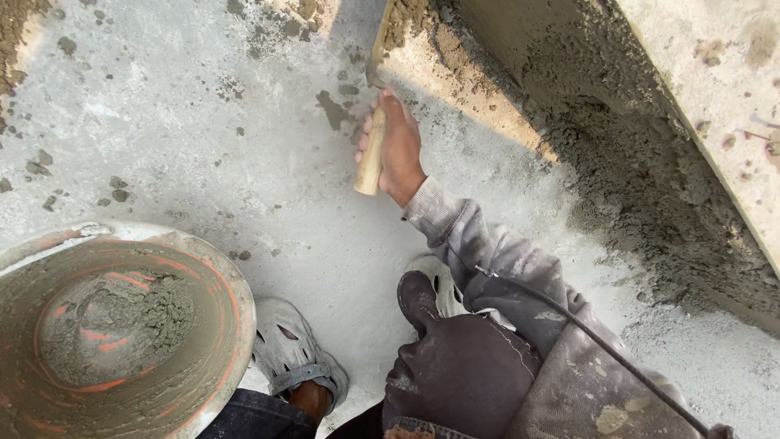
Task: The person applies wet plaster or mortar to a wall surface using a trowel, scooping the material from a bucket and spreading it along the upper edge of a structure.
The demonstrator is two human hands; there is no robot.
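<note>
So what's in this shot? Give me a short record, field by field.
right hand: right hand grips the wooden handle of a trowel
left hand: left hand, dark glove, rests on the knee
pan: pan, orange, smeared, some mortar inside
wall: mortar band along its base
floor: grey concrete, mortar specks

right hand [398, 150] outstretched, grip closed, left hand [455, 366] resting

we stand on a pale grey concrete floor [244, 187] spattered with mortar clumps; a rough, freshly plastered wall [650, 187] rises at right, throwing shadow across its base.
</note>
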